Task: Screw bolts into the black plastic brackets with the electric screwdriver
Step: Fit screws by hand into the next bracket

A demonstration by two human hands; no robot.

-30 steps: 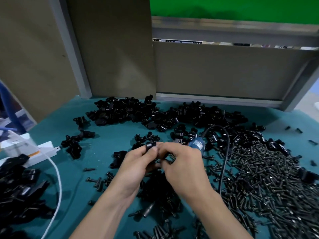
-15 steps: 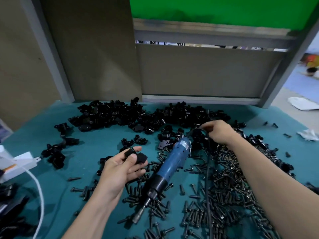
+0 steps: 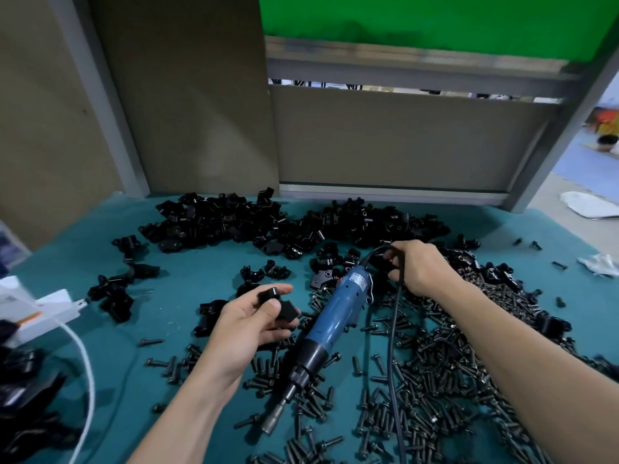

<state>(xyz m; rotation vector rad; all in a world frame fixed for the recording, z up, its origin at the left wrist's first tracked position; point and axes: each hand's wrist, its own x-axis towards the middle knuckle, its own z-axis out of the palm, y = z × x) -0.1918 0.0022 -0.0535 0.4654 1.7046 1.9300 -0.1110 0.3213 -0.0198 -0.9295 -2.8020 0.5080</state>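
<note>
Bracket (image 3: 279,308) sits pinched in our left hand (image 3: 246,326). Our right hand (image 3: 417,267) curls round the cord (image 3: 391,339) behind the lying screwdriver (image 3: 336,318); we should free the cord, then grip the body.

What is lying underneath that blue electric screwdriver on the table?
The blue electric screwdriver rests on scattered black bolts over the teal table mat. Whatever sits directly beneath its body is covered.

Label on blue electric screwdriver (image 3: 338,316) body: print too small, blurred. No other readable text.
</note>
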